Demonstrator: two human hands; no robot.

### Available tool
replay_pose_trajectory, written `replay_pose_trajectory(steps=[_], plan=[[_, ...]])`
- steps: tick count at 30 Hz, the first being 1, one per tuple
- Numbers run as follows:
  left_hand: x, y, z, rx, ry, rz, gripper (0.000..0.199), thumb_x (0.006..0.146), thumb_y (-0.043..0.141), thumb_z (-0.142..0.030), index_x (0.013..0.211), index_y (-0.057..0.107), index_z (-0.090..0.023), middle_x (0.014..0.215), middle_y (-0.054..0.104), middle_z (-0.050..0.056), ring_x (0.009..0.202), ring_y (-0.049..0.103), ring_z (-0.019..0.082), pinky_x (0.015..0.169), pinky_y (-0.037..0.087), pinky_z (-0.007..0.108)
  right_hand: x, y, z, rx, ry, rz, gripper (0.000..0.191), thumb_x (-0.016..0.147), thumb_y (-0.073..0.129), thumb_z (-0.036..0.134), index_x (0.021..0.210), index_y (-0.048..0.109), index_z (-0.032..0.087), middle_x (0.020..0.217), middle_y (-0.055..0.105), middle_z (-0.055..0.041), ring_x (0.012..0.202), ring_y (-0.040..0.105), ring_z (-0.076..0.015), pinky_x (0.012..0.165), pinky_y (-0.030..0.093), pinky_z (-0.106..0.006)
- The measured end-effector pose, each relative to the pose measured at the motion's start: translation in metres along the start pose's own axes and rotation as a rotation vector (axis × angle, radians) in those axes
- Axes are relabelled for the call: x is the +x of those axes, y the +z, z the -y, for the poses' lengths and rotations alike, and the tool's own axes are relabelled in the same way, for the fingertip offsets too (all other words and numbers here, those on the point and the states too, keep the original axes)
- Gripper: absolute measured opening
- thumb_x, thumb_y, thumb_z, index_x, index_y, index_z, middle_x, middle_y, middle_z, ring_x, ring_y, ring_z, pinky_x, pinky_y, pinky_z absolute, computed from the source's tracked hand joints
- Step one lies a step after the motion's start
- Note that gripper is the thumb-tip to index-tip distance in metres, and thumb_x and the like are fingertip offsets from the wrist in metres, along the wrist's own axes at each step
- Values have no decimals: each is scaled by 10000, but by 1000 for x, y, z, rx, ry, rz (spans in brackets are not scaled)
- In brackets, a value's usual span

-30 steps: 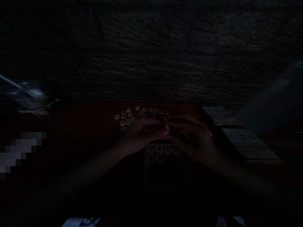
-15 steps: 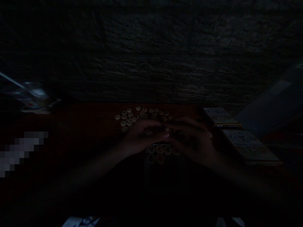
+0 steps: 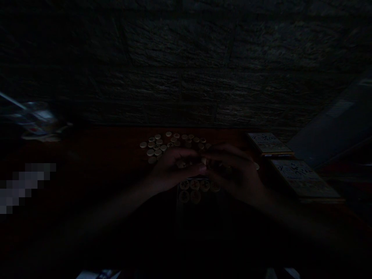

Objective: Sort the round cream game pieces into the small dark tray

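The view is very dark. My left hand [image 3: 171,164] and my right hand [image 3: 236,166] meet fingertip to fingertip over the table, with a pale round piece [image 3: 204,160] between their fingers. Just below the hands, several round pieces with characters [image 3: 195,184] lie in two rows in a dark tray whose edges are barely visible. Behind my left hand, many loose pale pieces [image 3: 158,142] are scattered on the reddish table [image 3: 116,143]. One more piece [image 3: 256,166] sits beside my right hand.
Two flat printed boxes [image 3: 270,143] [image 3: 305,178] lie at the right. A clear plastic cup [image 3: 42,116] with a straw stands at the far left. A rough stone wall [image 3: 186,85] rises behind the table. A pixelated patch covers something at the left edge.
The whole view has shifted very slightly. Both hands hold nearly the same pose, fingertips together above the rows.
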State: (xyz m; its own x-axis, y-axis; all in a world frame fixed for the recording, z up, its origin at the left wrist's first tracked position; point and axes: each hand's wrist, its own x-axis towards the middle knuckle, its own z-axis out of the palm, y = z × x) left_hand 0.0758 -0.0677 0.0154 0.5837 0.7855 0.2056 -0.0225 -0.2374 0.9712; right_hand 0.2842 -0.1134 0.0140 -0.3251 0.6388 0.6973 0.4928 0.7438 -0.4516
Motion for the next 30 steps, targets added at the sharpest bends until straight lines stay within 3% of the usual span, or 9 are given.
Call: replay_pose_trajectory(steps=[25,30], plan=[[0,-2,3,76,28,-7,256,817,804,-388,953,787,-171,939,797,49,868,740,196,749,567,263,-1,1,-3,24,-49,-11,359,873,774,226,1227,715,250,1148,725,-69,1033,699,-208,871,584,-337],[1,-1,2,-19,40,23,192,874,751,-353,965,795,-189,965,803,41,907,739,175,807,563,255,0,0,0,41,-57,-13,355,880,765,199,1228,711,242,1144,721,-69,1033,698,-196,854,585,-318]])
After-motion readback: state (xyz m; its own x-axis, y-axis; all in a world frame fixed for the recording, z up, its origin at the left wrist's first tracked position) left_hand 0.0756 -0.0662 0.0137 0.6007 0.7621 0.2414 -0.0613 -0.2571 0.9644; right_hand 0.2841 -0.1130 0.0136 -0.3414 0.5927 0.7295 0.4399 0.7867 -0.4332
